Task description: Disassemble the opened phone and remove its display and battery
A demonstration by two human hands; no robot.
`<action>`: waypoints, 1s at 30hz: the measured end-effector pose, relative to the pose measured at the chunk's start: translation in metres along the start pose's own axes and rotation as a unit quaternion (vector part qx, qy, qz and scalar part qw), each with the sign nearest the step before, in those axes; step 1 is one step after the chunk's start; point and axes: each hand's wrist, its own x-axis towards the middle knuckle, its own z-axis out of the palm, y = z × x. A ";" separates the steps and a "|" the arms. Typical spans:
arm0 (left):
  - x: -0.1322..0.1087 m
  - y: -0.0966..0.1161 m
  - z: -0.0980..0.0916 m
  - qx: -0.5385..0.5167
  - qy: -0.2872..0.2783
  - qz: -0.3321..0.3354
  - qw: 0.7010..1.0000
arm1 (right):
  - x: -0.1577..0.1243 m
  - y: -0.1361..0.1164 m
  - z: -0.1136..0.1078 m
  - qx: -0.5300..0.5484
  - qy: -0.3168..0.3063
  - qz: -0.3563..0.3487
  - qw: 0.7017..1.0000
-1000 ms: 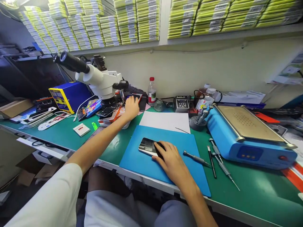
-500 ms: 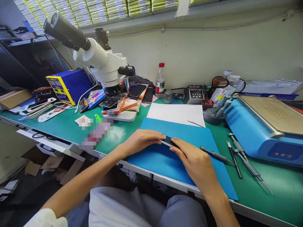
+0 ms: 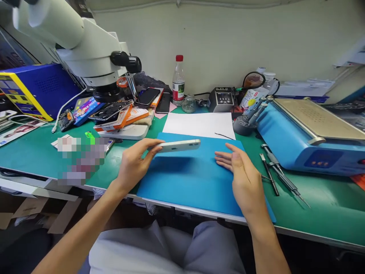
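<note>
- Surface: green worktop (image 3: 327,220) against pale wall (image 3: 211,42); blue mat (image 3: 188,190) nr the front, white paper (image 3: 196,125) right behind it.
- L side: microscope (image 3: 76,49) over piled boxes & phone parts, blue/yellow unit (image 3: 48,89) farther L.
- Back: red-capped bottle (image 3: 178,83), glass jar (image 3: 188,104), blk control unit (image 3: 221,99).
- R side: blue machine (image 3: 299,144) w/ metal top plate; tool stand (image 3: 243,126) beside its L end.
- Phone (image 3: 180,146): held up over the mat, approx. level, seen nearly edge-on, shadow below.
- L hand (image 3: 132,163): thumb & fingers pinching phone's L end.
- R hand (image 3: 245,179): fingers spread, palm turned inward, over mat's R part, apart from phone.
- Edges: mat runs to worktop's front edge, person's lap just below; R of mat, slim blk tool (image 3: 269,175) & grey screwdriver (image 3: 282,177) lie btwn mat & machine.
- Room: gap btwn phone's R end & R fingertips; mat surface extends under both.
</note>
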 end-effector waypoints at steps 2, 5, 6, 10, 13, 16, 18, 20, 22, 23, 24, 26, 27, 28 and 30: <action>0.000 0.000 0.001 0.002 0.014 -0.026 1.000 | -0.001 0.000 -0.004 -0.067 0.014 -0.036 0.997; -0.002 0.002 0.003 0.001 -0.012 -0.010 1.000 | -0.001 0.001 -0.015 -0.235 -0.002 -0.130 0.963; -0.002 0.002 0.004 -0.002 -0.024 0.000 1.000 | 0.001 0.001 -0.019 -0.287 -0.029 -0.161 0.944; -0.003 0.003 0.005 -0.014 -0.036 0.016 0.999 | 0.007 0.000 -0.026 -0.415 -0.120 -0.238 0.870; -0.003 0.003 0.004 -0.056 -0.046 0.008 0.997 | 0.012 -0.002 -0.022 -0.456 -0.129 -0.267 0.839; -0.004 0.002 0.002 -0.109 -0.067 0.019 0.992 | 0.017 -0.006 -0.017 -0.465 -0.148 -0.279 0.827; -0.005 0.001 0.001 -0.132 -0.077 0.034 0.988 | 0.021 -0.010 -0.017 -0.469 -0.167 -0.280 0.821; -0.005 0.001 0.001 -0.147 -0.094 0.045 0.984 | 0.031 -0.014 -0.020 -0.474 -0.168 -0.267 0.822; -0.005 0.001 0.001 -0.154 -0.127 0.053 0.978 | 0.048 -0.019 -0.024 -0.481 -0.144 -0.236 0.832; -0.005 0.001 0.002 -0.152 -0.152 0.060 0.975 | 0.060 -0.021 -0.025 -0.486 -0.127 -0.216 0.837; -0.005 0.001 0.003 -0.149 -0.180 0.070 0.970 | 0.074 -0.023 -0.026 -0.491 -0.117 -0.194 0.841; -0.006 0.000 0.005 -0.140 -0.228 0.087 0.959 | 0.104 -0.026 -0.025 -0.503 -0.116 -0.152 0.842; -0.006 -0.001 0.006 -0.135 -0.244 0.089 0.956 | 0.119 -0.026 -0.023 -0.509 -0.122 -0.131 0.842; -0.007 -0.001 0.006 -0.130 -0.254 0.083 0.955 | 0.132 -0.027 -0.022 -0.514 -0.123 -0.111 0.842; -0.008 -0.002 0.007 -0.117 -0.262 0.060 0.956 | 0.153 -0.025 -0.017 -0.515 -0.131 -0.086 0.843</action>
